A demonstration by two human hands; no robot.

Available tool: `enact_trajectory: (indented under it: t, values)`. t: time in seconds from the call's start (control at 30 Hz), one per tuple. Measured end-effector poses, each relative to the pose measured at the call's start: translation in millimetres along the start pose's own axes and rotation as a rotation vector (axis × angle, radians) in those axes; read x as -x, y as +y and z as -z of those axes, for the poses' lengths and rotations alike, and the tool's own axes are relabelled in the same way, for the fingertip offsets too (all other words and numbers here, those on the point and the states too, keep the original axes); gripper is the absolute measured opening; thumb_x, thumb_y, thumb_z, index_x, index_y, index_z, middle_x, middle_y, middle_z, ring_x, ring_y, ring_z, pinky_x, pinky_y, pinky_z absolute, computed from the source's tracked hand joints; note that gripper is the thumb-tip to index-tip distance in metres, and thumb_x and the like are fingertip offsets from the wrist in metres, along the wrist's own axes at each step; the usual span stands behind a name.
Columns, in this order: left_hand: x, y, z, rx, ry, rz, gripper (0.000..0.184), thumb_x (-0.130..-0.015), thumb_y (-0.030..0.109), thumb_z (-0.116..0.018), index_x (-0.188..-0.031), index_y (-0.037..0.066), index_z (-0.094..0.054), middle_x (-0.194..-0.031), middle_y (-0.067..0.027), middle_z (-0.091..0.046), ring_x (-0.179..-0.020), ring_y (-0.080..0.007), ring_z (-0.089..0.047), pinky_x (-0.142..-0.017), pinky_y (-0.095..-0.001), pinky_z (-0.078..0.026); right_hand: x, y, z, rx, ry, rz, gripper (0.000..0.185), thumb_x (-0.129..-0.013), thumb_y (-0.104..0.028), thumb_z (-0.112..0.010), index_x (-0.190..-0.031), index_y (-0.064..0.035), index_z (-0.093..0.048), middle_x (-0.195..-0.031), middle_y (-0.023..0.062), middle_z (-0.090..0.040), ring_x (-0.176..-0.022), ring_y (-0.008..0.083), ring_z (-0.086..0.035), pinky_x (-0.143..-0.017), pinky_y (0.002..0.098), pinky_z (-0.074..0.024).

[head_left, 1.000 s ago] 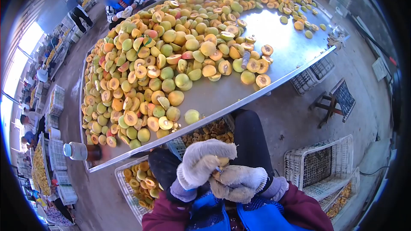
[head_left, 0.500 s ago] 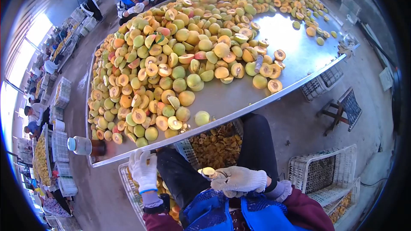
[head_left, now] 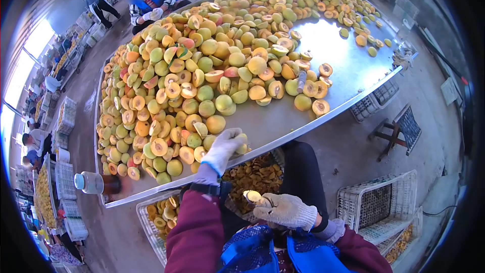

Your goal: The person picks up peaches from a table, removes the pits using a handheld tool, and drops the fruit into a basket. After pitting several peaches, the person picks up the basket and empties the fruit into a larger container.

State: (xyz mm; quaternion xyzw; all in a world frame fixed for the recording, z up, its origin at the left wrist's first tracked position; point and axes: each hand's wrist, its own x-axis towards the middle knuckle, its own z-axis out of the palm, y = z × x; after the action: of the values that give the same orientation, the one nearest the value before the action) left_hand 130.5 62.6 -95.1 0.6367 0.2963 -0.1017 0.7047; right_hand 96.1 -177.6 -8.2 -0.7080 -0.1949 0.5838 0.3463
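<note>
My left hand (head_left: 225, 147), in a whitish glove, reaches over the near edge of the metal table (head_left: 265, 121). Its fingers close round a yellow-green peach (head_left: 243, 143) lying there. In front of my lap, my gloved right hand (head_left: 285, 210) is closed on a small tool (head_left: 252, 196) with a rounded, shiny yellowish end; the fingers hide its handle. A large heap of halved peaches (head_left: 202, 78), many with stones showing, covers much of the table. Beneath the edge, between my knees, a crate holds brownish fruit pieces (head_left: 257, 174).
A crate of fruit halves (head_left: 164, 215) stands by my left leg. A jar (head_left: 97, 183) lies at the table's left corner. To the right are stacked crates (head_left: 376, 205) and a folding stool (head_left: 401, 130). A co-worker (head_left: 151, 0) sits across the table; others work at far left.
My left hand has moved up and right from beside the near table edge onto the peach. The right hand stays low with the tool, its tip turned slightly. The view has shifted a little.
</note>
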Motion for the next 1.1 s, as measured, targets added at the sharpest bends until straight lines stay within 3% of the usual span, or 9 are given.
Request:
enact_trajectory:
  t: [0.1,0.2,0.4,0.67,0.77,0.83,0.9,0.97,1.1]
  values:
    - [51.4,13.2,-7.9,0.650,-0.110,-0.159,0.048,-0.086,0.034,-0.062,-0.121,0.002,-0.055,-0.107,-0.0098,-0.062,-0.090,-0.0214,-0.063,-0.079,-0.0276,-0.052,-8.0,5.1,-3.4,0.037,0.092,0.034,0.044,-0.090,-0.055,-0.053,-0.100,-0.0129,-0.058,-0.072,0.0071,-0.065,-0.069,0.0250,-0.066,-0.063,0.0371,-0.0490]
    - [93.2,15.8,-6.0,0.381,-0.362,-0.277,0.042,-0.094,0.034,-0.052,-0.116,-0.001,-0.056,-0.106,-0.0114,-0.062,-0.086,-0.0225,-0.064,-0.077,-0.0289,-0.051,-12.7,0.4,-8.8,0.370,0.317,0.154,0.046,-0.088,-0.055,-0.054,-0.098,-0.0111,-0.059,-0.073,0.0193,-0.064,-0.075,0.0396,-0.064,-0.066,0.0455,-0.0496]
    - [129.1,6.3,-20.1,0.511,0.028,-0.324,0.059,-0.097,0.049,-0.047,-0.123,-0.003,-0.051,-0.109,-0.0154,-0.062,-0.095,-0.0281,-0.064,-0.089,-0.0410,-0.051,5.3,-10.5,-13.7,0.242,0.530,0.269,0.044,-0.085,-0.053,-0.061,-0.095,-0.0107,-0.059,-0.069,0.0146,-0.064,-0.067,0.0355,-0.066,-0.061,0.0438,-0.0501]
    - [149.9,8.9,-21.4,0.495,-0.103,-0.472,0.054,-0.095,0.038,-0.055,-0.131,-0.002,-0.047,-0.121,-0.0182,-0.059,-0.109,-0.0318,-0.060,-0.095,-0.0437,-0.048,14.5,-19.8,-24.1,0.383,0.568,0.350,0.039,-0.081,-0.047,-0.070,-0.090,-0.0099,-0.058,-0.063,0.0142,-0.061,-0.061,0.0350,-0.064,-0.054,0.0437,-0.0481]
    - [165.4,23.3,-23.4,0.156,0.075,-0.664,0.047,-0.089,0.023,-0.065,-0.127,0.000,-0.052,-0.118,-0.0154,-0.062,-0.108,-0.0274,-0.060,-0.095,-0.0402,-0.048,12.9,-15.1,-28.6,0.598,0.651,0.408,0.040,-0.085,-0.051,-0.063,-0.087,-0.0121,-0.057,-0.055,0.0093,-0.060,-0.053,0.0308,-0.063,-0.048,0.0405,-0.0474]
    - [166.1,35.2,-13.5,-0.878,0.183,-0.843,0.043,-0.083,0.011,-0.070,-0.122,0.002,-0.057,-0.113,-0.0124,-0.064,-0.106,-0.0216,-0.061,-0.093,-0.0347,-0.047,13.6,-14.3,-30.8,0.631,0.681,0.419,0.040,-0.084,-0.051,-0.064,-0.085,-0.0121,-0.056,-0.054,0.0089,-0.059,-0.051,0.0304,-0.063,-0.046,0.0406,-0.0467]
    - [156.6,16.8,-10.1,-0.631,0.243,-0.739,0.035,-0.090,0.024,-0.065,-0.116,0.002,-0.060,-0.109,-0.0112,-0.065,-0.100,-0.0185,-0.062,-0.090,-0.0312,-0.048,13.8,-15.6,-30.6,0.656,0.723,0.437,0.040,-0.084,-0.051,-0.064,-0.084,-0.0121,-0.056,-0.053,0.0086,-0.058,-0.050,0.0301,-0.062,-0.045,0.0407,-0.0460]
    - [155.0,6.8,-3.0,0.172,0.063,-0.435,0.043,-0.096,0.039,-0.053,-0.116,0.001,-0.060,-0.107,-0.0111,-0.065,-0.096,-0.0189,-0.062,-0.087,-0.0309,-0.049,16.6,-15.6,-32.1,0.519,0.752,0.497,0.041,-0.083,-0.051,-0.066,-0.084,-0.0119,-0.057,-0.053,0.0092,-0.058,-0.050,0.0304,-0.062,-0.046,0.0409,-0.0465]
    - [165.9,5.4,-9.6,0.288,-0.056,-0.272,0.059,-0.103,0.046,-0.031,-0.111,-0.003,-0.061,-0.104,-0.0109,-0.065,-0.094,-0.0184,-0.061,-0.085,-0.0298,-0.049,18.8,-22.5,-32.9,0.469,0.687,0.509,0.040,-0.082,-0.050,-0.067,-0.086,-0.0116,-0.058,-0.054,0.0098,-0.059,-0.050,0.0303,-0.062,-0.046,0.0405,-0.0467]
